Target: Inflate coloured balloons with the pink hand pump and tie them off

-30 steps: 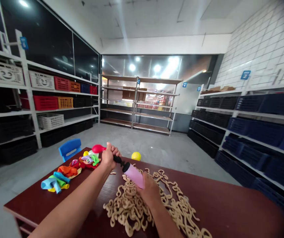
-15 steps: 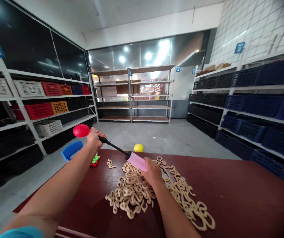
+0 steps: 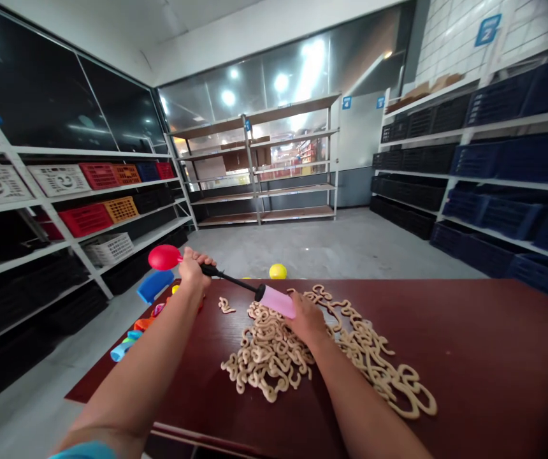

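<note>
A balloon pump with a pink barrel [image 3: 276,301] and a black rod [image 3: 236,280] slants over the table between my hands. My left hand [image 3: 194,270] is closed round its black end at the upper left. A partly inflated red balloon [image 3: 163,257] sticks out beyond that hand; the hand hides its neck. My right hand [image 3: 308,317] wraps round the lower right end of the pink barrel. Below the pump lies a heap of curled beige balloons [image 3: 267,357], uninflated. Longer beige loops [image 3: 374,350] spread out to the right of my right hand.
The dark red table [image 3: 475,363] carries several coloured items [image 3: 128,344] along its left edge. A blue chair back [image 3: 155,286] stands past that edge. Behind the far edge shows a yellow balloon [image 3: 278,271]. Shelves with crates [image 3: 85,218] line both sides.
My view has tilted and turned, so the table sits differently and more coloured items show at its left. Both hands keep their hold on the pump, which stays drawn out.
</note>
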A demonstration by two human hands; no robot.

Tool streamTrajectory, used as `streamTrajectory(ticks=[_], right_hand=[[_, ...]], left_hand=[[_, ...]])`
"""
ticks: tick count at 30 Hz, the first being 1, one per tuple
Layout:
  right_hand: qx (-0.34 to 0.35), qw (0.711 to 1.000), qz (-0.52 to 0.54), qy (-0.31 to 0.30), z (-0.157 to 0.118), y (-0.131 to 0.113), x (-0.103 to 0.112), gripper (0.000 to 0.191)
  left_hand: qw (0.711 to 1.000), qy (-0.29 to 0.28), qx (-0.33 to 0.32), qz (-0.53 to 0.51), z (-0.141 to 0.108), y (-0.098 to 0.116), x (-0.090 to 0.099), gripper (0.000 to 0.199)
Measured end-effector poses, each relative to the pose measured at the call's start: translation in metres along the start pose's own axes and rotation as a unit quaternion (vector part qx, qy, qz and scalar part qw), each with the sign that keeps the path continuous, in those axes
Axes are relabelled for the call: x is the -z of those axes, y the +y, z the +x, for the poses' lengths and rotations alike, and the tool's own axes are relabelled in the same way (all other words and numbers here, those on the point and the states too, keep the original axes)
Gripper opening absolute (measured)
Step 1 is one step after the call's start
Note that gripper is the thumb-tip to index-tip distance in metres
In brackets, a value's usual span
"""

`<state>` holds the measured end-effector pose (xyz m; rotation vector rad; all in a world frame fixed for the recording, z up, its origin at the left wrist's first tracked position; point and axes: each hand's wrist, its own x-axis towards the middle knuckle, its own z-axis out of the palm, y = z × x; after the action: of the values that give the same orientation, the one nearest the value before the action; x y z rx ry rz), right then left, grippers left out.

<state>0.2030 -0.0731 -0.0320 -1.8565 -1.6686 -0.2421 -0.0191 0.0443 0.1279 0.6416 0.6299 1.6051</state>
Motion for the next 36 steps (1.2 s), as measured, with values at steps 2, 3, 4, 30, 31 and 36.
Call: streamTrajectory(ticks=[2,3,4,30,31,36], right_hand=[[0.002,1.000,0.003,0.001,0.000,-0.003,0.000,0.036],[0.002,1.000,0.003,0.001,0.000,-0.005,0.000,0.036],[0.002,1.000,0.004,0.001,0.000,-0.006,0.000,0.036],[0.009,0.999,0.048,0.016,-0.002,-0.016,0.001,0.032],[0.009,0.998,0.054,0.010,-0.003,-0.015,0.000,0.033],[0.004,0.997,0.071,-0.004,-0.005,-0.011,-0.003,0.038]], left_hand=[[1.000,0.011,0.008,0.009,-0.008,-0.009,-0.001,0.037],[1.000,0.015,0.014,0.012,-0.012,-0.016,-0.002,0.037],[1.000,0.017,0.020,0.015,-0.017,-0.023,-0.003,0.037],[0.995,-0.069,-0.034,0.066,-0.004,0.054,-0.031,0.039],[0.995,-0.069,-0.035,0.067,-0.006,0.051,-0.029,0.040],[0.995,-0.073,-0.012,0.071,-0.017,0.018,-0.024,0.040]])
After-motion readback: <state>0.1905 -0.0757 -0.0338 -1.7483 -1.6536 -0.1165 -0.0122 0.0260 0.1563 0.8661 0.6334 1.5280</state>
